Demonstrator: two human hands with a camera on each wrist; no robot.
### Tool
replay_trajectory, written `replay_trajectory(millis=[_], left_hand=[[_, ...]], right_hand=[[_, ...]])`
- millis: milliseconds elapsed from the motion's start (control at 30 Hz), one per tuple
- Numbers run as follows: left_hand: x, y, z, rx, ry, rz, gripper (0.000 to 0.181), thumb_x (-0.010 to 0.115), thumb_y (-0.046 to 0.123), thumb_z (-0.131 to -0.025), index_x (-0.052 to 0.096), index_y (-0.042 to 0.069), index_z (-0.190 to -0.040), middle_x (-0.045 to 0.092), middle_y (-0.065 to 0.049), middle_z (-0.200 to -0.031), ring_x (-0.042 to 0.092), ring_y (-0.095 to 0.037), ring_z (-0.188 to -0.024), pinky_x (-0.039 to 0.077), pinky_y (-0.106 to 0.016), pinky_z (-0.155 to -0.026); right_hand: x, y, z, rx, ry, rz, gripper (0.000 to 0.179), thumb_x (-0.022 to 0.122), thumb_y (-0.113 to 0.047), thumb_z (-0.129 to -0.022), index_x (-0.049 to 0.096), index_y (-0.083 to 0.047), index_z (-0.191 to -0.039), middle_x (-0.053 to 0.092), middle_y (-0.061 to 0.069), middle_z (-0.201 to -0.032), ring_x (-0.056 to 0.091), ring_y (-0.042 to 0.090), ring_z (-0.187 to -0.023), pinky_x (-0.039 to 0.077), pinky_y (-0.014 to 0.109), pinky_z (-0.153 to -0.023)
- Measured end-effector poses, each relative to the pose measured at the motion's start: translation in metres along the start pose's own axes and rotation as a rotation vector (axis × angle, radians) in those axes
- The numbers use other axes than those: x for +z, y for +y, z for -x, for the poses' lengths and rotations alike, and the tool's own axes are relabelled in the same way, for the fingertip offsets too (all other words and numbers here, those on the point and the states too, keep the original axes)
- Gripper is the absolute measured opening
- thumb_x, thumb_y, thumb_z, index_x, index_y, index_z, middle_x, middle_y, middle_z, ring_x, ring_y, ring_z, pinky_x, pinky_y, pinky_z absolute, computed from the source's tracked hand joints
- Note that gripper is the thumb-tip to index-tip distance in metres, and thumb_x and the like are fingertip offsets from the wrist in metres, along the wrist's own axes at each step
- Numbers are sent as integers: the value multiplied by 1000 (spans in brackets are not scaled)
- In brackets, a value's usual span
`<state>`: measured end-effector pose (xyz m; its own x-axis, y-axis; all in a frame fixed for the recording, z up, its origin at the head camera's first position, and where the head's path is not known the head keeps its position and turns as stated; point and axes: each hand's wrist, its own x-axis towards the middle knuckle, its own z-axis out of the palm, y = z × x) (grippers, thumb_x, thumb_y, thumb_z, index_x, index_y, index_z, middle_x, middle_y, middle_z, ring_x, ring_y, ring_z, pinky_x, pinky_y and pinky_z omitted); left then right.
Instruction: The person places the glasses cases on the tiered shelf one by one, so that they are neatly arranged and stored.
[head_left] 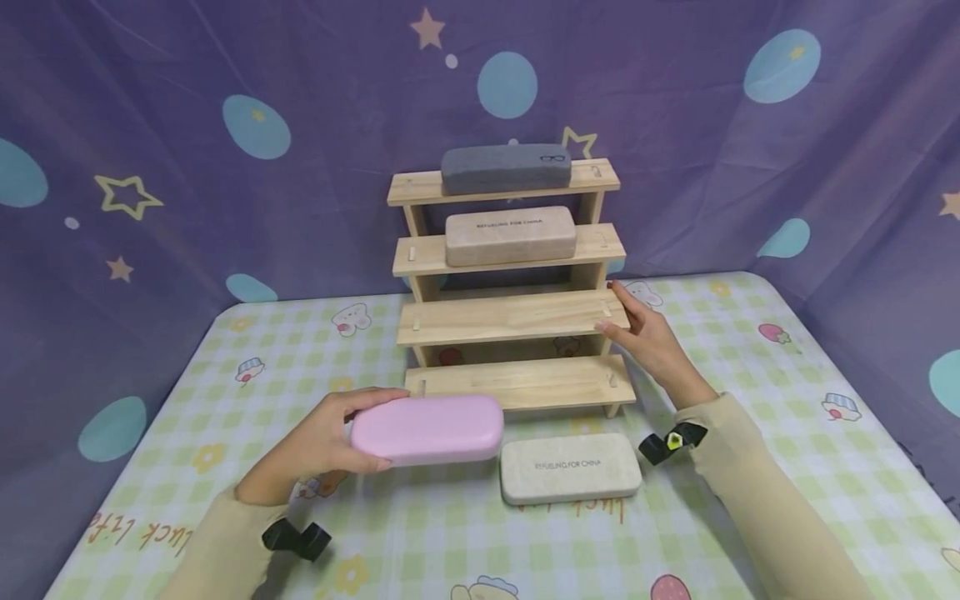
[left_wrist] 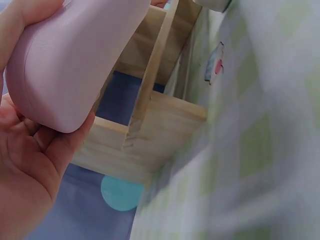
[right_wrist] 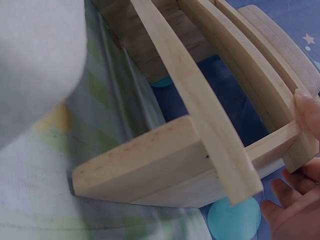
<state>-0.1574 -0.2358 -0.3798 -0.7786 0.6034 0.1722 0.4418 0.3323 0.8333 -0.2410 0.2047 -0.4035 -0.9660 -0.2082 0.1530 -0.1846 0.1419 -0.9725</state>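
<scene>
My hands are both busy on the feed. The left hand (head_left: 330, 433) curls round the left end of the pink case (head_left: 427, 429), thumb on the near side, fingers on the far side, spread about as wide as the case. It holds the case off the tabletop (head_left: 420, 542), before the lowest shelf (head_left: 555, 385). The right hand (head_left: 651, 342) pinches the right end of the second shelf (head_left: 510, 317) from the bottom. I'd carry the case level, mind its free end near the pale case (head_left: 570, 479), and brace the wooden stand (head_left: 592, 207) gently so it can't slide.
</scene>
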Motion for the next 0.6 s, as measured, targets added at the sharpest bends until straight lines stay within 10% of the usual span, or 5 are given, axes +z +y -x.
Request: replay_trajectory(millis=[600], left_hand=[[9, 6, -33, 13, 34, -61, 78, 89, 18, -61, 57, 14, -132, 62, -5, -123, 57, -15, -104, 45, -28, -83]], right_hand=[[1, -1, 2, 0, 12, 23, 76, 61, -15, -93, 12, -14, -151, 10, 5, -157, 16, 22, -142, 28, 17, -105]])
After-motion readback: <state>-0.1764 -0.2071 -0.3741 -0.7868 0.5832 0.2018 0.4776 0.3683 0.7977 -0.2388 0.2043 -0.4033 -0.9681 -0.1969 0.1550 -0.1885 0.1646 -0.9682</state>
